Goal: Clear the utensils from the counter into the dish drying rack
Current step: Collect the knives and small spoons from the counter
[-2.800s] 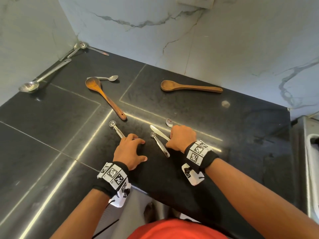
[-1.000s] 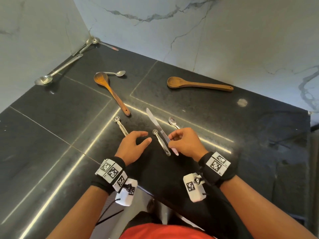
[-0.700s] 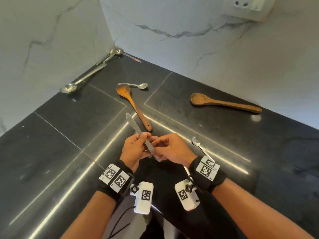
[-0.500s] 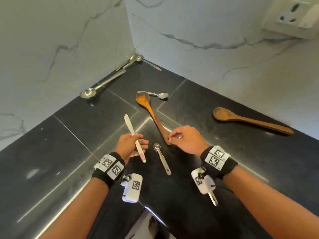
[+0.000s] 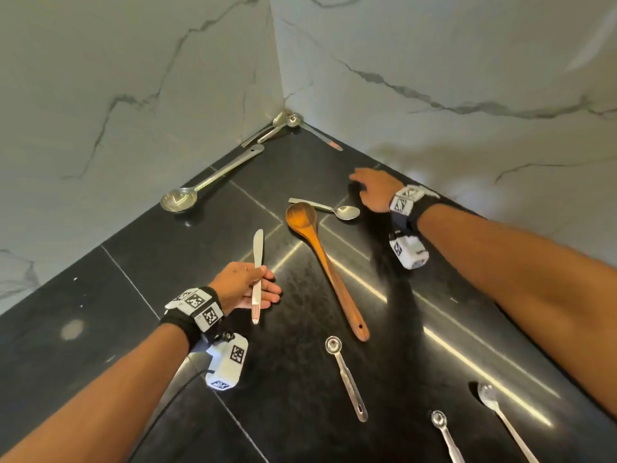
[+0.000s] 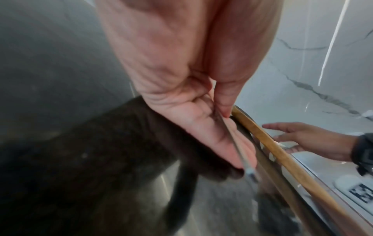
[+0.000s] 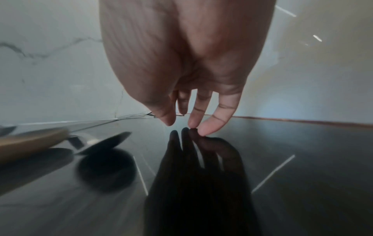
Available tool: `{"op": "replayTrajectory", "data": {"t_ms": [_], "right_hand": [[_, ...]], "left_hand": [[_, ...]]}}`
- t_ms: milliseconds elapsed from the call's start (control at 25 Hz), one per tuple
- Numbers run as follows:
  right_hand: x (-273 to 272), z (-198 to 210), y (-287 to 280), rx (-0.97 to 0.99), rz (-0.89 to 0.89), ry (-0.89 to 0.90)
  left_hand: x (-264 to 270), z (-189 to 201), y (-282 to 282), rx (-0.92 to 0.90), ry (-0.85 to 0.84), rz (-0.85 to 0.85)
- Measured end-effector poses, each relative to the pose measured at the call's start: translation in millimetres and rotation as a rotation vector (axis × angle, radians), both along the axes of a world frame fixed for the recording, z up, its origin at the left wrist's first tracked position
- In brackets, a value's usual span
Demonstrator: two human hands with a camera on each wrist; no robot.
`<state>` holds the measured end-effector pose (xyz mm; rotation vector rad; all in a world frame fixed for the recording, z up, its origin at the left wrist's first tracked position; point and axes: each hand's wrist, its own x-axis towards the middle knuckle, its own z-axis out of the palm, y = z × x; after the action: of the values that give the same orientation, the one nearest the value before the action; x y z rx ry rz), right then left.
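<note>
Right hand (image 5: 374,190) moved off toward corner, grip loose, empty | left hand (image 5: 242,289) grip pinches knife (image 5: 257,262)

light: soft daylight, fairly bright
glare: streaks across the glossy black counter (image 5: 450,349)
shadows: dark under both hands
blur: wrist views smeared w/ motion, edges stretched by fisheye

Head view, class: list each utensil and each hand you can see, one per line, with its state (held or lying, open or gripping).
Butter knife: held in left hand, off the counter.
Left hand: pinches the knife handle.
Right hand: open, fingers extended, holds nothing.
Wooden spoon: lying on counter.
Teaspoon: lying beside the wooden spoon's bowl.
Ladle: lying by the wall.
Measuring spoon: lying untouched.
</note>
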<state>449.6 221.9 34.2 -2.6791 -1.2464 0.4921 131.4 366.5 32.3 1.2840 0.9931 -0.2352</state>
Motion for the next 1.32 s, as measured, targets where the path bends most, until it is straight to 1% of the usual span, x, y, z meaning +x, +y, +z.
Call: {"op": "replayTrajectory", "data": {"t_ms": [80, 120, 240, 320, 400, 520, 640, 680, 760, 840, 920, 1080, 1160, 1320], "right_hand": [[16.4, 3.9, 31.5, -0.108, 0.066, -0.05], [22.7, 5.7, 48.2, -0.13, 0.086, -0.064], [37.8, 0.6, 81.4, -0.144, 0.056, -0.024], [45.1, -1.5, 88.6, -0.126, 0.02, -0.002], [46.5, 0.8, 85.3, -0.101, -0.001, -0.023], [34.3, 9.8, 50.4, -0.108, 0.018, -0.108], [2.1, 14.0, -15.4, -0.111, 0.102, -0.172], [-8.5, 14.6, -40.4, -0.107, 0.084, -0.161], [-27.1, 16.8, -87.4, -0.095, -0.025, -0.098], [-33.1, 17.9, -119.7, -0.076, -0.146, -0.073], [-30.9, 16.4, -132.7, -0.08, -0.232, -0.061], [-27.4, 9.3, -128.5, -0.073, -0.353, -0.012], [-35.0, 9.1, -125.2, -0.052, -0.357, 0.006], [-58.0, 8.5, -128.2, -0.086, -0.291, 0.092]], "left_hand": [[-0.7, -1.0, 3.2, -0.021, 0.002, -0.02], [0.0, -1.7, 4.9, -0.027, 0.003, -0.021], [0.0, -2.8, 4.4, -0.031, -0.007, -0.033], [-0.2, -3.1, 4.7, -0.027, -0.01, -0.045], [0.6, -2.5, 5.3, -0.029, -0.011, -0.043], [1.3, -1.3, 4.0, -0.028, -0.009, -0.036], [1.3, 0.3, 1.9, -0.025, -0.017, -0.038], [1.6, 1.0, 1.5, -0.025, -0.019, -0.037], [1.6, 1.6, 1.6, -0.019, -0.021, -0.03], [1.5, 2.4, 0.6, -0.013, -0.026, -0.033], [1.9, 3.3, -0.9, -0.004, -0.028, -0.036], [1.7, 3.0, -2.1, 0.018, -0.033, -0.029], [1.0, 1.4, -2.1, 0.022, -0.037, -0.022], [0.4, -2.1, -0.6, 0.035, -0.048, -0.021]]}}
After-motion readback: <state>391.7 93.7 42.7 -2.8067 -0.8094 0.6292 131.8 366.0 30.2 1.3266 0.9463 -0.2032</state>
